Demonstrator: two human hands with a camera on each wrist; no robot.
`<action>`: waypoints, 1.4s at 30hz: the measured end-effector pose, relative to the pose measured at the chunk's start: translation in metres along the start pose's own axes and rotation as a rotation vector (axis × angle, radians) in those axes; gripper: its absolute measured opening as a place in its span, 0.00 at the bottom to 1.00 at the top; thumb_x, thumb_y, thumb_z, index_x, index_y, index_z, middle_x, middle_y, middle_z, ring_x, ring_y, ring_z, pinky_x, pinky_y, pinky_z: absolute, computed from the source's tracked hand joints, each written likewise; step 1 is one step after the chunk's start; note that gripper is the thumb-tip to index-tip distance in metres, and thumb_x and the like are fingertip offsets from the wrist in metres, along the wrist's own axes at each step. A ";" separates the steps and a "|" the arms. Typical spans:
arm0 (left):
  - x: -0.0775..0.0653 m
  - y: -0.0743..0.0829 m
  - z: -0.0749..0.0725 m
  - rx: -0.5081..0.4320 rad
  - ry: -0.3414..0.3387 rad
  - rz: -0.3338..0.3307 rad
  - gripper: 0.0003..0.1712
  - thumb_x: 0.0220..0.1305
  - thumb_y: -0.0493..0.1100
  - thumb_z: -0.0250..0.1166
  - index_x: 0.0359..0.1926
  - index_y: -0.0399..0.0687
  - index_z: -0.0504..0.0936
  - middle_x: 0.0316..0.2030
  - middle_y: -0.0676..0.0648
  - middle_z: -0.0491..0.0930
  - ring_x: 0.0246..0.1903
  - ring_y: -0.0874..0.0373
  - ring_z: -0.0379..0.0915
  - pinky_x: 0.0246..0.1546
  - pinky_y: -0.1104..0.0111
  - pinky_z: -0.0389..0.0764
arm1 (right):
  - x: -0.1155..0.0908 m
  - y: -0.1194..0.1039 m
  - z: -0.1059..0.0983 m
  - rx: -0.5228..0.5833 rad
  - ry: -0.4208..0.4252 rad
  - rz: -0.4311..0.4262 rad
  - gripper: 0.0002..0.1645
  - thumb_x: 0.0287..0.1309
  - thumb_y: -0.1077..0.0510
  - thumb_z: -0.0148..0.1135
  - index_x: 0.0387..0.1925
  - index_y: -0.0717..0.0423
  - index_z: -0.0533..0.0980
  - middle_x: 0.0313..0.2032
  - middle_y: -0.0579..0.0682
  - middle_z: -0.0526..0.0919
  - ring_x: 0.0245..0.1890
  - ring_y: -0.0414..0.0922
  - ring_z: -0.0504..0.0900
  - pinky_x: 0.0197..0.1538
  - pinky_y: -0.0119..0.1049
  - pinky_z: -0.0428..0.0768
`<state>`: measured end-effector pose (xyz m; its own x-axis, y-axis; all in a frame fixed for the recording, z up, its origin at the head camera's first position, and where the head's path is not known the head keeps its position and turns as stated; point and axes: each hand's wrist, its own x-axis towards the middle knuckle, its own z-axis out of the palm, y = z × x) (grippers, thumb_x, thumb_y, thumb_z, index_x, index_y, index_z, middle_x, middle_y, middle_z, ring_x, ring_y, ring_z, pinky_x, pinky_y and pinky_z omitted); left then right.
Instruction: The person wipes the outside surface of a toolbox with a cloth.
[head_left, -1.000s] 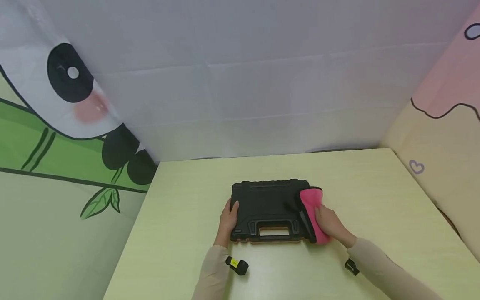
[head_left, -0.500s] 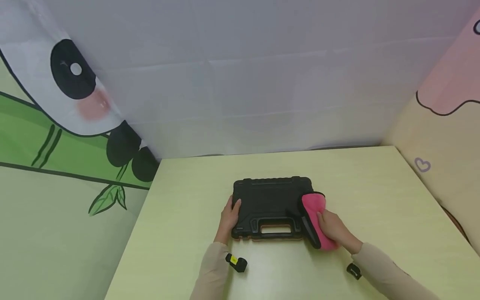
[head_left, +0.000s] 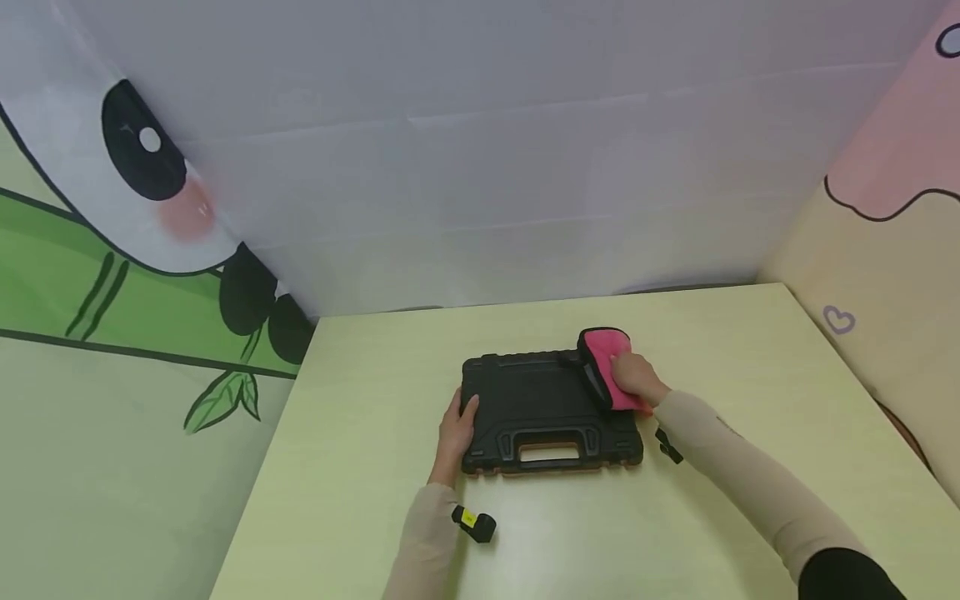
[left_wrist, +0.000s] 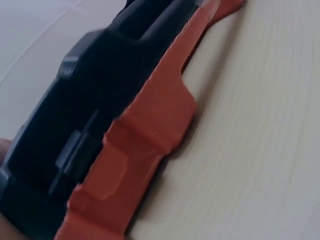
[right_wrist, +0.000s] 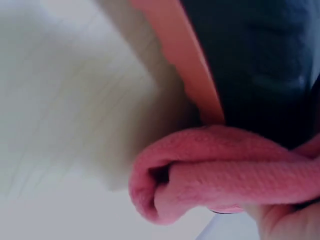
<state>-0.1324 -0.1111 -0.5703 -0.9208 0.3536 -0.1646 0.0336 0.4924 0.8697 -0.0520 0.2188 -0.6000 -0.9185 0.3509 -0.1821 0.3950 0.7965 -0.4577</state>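
Observation:
A black plastic carrying case [head_left: 517, 396] lies on the table, its handle side toward me. Its orange lower edge [left_wrist: 145, 115] shows in the left wrist view. My left hand [head_left: 455, 433] grips the case's left side, thumb along the edge; its other fingers are mostly hidden. At the far right corner of the case, my right hand [head_left: 636, 377] holds a folded pink cloth with a black border [head_left: 606, 354] against the top and side. The right wrist view shows the cloth's soft rolled fold [right_wrist: 225, 170] beside the orange edge, with part of the hand below.
The pale wooden table [head_left: 375, 375] extends around the case. A whitish fabric wall [head_left: 480, 167] stands behind it, and printed panels rise on the left and right. Each sleeve carries a small black wrist camera [head_left: 475, 524].
My right hand first slid the cloth slightly toward me along the case's right side, then moved it away to the far right corner. The left hand keeps its hold and the case stays nearly in place.

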 end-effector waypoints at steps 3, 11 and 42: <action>-0.006 -0.002 -0.004 -0.019 0.007 -0.009 0.33 0.70 0.53 0.46 0.69 0.39 0.54 0.66 0.35 0.58 0.66 0.38 0.52 0.64 0.47 0.55 | -0.022 -0.007 0.003 -0.006 0.071 -0.087 0.34 0.71 0.44 0.30 0.21 0.60 0.72 0.28 0.61 0.80 0.32 0.55 0.80 0.35 0.44 0.77; -0.018 -0.011 -0.018 -0.010 -0.023 0.001 0.33 0.71 0.52 0.44 0.68 0.38 0.54 0.66 0.34 0.58 0.66 0.37 0.52 0.64 0.47 0.55 | -0.143 -0.062 -0.007 0.081 0.050 -0.028 0.20 0.69 0.58 0.38 0.22 0.62 0.66 0.20 0.54 0.71 0.22 0.47 0.70 0.27 0.38 0.68; -0.005 -0.011 -0.007 0.020 0.011 0.016 0.34 0.69 0.54 0.47 0.68 0.38 0.56 0.65 0.34 0.60 0.65 0.39 0.55 0.64 0.49 0.59 | -0.058 -0.060 -0.029 0.020 0.083 0.119 0.29 0.68 0.54 0.32 0.20 0.67 0.71 0.27 0.67 0.78 0.34 0.61 0.79 0.40 0.52 0.77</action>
<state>-0.1310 -0.1234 -0.5755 -0.9242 0.3529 -0.1458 0.0560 0.5030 0.8624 -0.0218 0.1646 -0.5364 -0.8604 0.4826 -0.1639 0.5000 0.7369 -0.4548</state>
